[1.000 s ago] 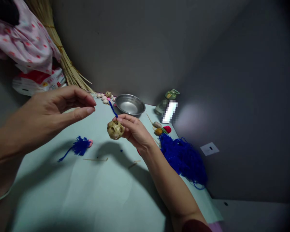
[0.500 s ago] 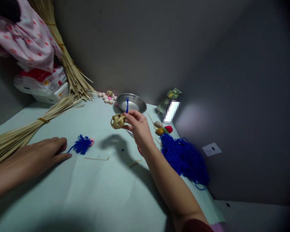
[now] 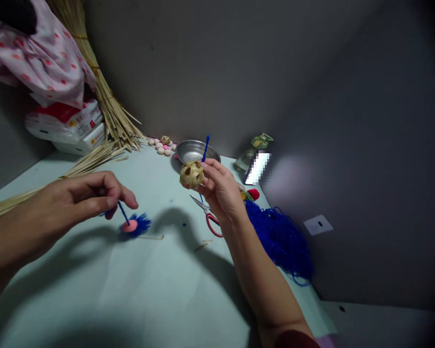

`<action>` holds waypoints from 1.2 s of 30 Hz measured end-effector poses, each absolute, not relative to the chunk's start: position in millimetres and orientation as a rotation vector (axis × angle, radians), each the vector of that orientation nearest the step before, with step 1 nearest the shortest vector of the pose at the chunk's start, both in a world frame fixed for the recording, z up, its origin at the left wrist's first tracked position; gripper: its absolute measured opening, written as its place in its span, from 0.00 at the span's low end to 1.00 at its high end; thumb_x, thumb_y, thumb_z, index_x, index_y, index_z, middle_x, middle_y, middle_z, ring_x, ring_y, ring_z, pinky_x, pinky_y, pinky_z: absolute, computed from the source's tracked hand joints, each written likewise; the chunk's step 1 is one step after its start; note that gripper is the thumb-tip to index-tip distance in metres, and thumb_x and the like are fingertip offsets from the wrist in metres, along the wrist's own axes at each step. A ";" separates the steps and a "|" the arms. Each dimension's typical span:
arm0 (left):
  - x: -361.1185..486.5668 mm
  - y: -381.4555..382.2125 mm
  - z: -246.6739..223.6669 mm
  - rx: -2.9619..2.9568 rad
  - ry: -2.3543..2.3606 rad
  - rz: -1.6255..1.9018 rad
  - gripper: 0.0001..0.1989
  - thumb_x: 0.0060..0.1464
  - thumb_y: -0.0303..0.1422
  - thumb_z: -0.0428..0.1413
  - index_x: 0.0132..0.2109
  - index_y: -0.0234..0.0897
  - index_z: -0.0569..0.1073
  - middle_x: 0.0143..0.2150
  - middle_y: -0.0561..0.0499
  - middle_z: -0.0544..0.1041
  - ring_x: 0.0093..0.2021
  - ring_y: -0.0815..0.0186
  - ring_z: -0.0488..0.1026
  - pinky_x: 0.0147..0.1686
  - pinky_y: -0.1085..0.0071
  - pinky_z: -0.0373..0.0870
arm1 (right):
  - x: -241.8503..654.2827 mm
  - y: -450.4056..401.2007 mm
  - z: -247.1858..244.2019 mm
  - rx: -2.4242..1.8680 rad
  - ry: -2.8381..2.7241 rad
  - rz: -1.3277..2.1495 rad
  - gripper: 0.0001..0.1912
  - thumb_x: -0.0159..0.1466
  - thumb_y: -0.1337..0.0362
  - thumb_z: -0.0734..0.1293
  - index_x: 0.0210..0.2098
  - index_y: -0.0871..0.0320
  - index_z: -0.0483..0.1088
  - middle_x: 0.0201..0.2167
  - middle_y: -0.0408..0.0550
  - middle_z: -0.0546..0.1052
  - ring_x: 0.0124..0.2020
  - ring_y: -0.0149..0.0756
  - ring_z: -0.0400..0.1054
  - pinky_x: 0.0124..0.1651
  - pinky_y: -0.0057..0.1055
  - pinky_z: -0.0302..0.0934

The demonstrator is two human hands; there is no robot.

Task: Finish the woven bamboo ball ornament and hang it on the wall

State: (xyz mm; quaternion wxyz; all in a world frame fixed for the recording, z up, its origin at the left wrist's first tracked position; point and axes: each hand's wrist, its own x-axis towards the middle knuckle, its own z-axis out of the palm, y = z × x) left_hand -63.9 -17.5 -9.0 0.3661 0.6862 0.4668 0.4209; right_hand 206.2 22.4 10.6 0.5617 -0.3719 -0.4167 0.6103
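My left hand point(image 3: 90, 195) pinches the blue cord of a yarn tassel point(image 3: 142, 224), which hangs just over the table. A pink round bead or disc point(image 3: 129, 225) sits on the tassel's cord above the blue strands. In my right hand point(image 3: 221, 186) is a small woven ball point(image 3: 192, 175) of pale strips with openings in it. A twisted blue cord point(image 3: 206, 147) stands up from beside that ball at my fingertips. Red-handled scissors point(image 3: 212, 222) lie on the table, partly behind my right wrist.
A steel bowl point(image 3: 188, 151) stands at the back, beside several pale and pink round pieces point(image 3: 161, 151). Blue yarn point(image 3: 279, 237) is heaped at right, near a bright pixelated phone-like object point(image 3: 258, 168). Bundled strips point(image 3: 108, 106) and tissue packs point(image 3: 83, 137) stand at left.
My left hand has lifted the tassel by its cord and moved right, so the pink piece now shows on top. My right hand has shifted right with the woven ball, uncovering the scissors.
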 end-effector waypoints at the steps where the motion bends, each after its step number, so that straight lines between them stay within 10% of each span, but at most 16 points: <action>1: -59.0 -15.7 -4.2 1.732 1.126 1.029 0.12 0.63 0.40 0.59 0.31 0.42 0.79 0.33 0.51 0.86 0.25 0.65 0.72 0.29 0.71 0.71 | 207.3 22.2 11.1 -0.867 -0.964 1.483 0.12 0.57 0.59 0.77 0.35 0.55 0.72 0.34 0.44 0.78 0.34 0.32 0.74 0.36 0.29 0.75; 11: 7.3 -16.1 1.8 1.365 0.942 1.233 0.03 0.58 0.37 0.67 0.40 0.48 0.85 0.37 0.52 0.84 0.39 0.62 0.80 0.40 0.70 0.76 | 202.9 24.2 12.9 -0.811 -0.690 1.745 0.07 0.68 0.69 0.66 0.35 0.61 0.77 0.33 0.51 0.83 0.34 0.33 0.78 0.36 0.24 0.76; 36: 24.9 -36.0 -26.5 1.190 1.258 1.357 0.09 0.53 0.41 0.65 0.37 0.40 0.79 0.28 0.56 0.76 0.29 0.67 0.72 0.31 0.74 0.72 | 176.9 28.0 -16.3 -0.875 -0.547 1.932 0.16 0.73 0.77 0.58 0.36 0.63 0.75 0.27 0.50 0.82 0.27 0.31 0.78 0.33 0.20 0.75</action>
